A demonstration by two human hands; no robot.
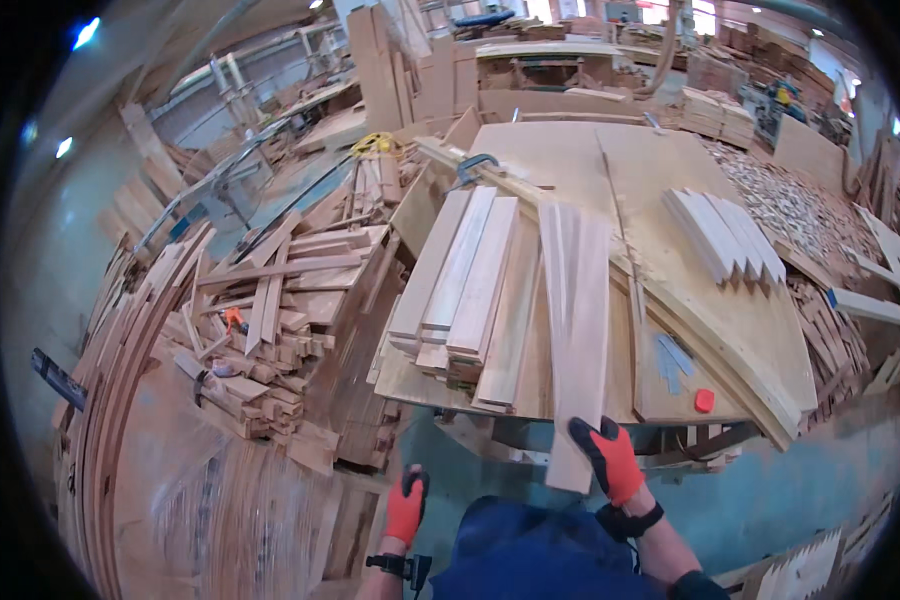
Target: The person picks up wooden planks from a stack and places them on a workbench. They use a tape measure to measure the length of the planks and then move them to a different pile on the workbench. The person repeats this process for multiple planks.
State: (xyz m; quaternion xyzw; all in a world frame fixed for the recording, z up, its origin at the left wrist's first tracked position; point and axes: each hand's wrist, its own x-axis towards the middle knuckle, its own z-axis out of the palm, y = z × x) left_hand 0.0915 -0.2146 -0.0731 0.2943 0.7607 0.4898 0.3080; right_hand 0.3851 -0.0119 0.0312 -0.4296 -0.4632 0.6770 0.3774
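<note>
Right hand (612,463), gloved in orange and black, with fingers clamped on the right edge of a long pale board (578,370); left hand (406,512) lower, well apart, finger spacing impossible to tell. Board lengthwise on the worktable (660,165), near end overhanging, far end at a slanting wooden rail (705,345) (over or against it, unclear). Just left, stacked boards (460,270), barring that side; beyond, a blue clamp (477,166). To right, grey-blue strips (673,360), a small red object (704,401), point-ended boards (727,235). Farther left, heaped offcuts (270,300).
</note>
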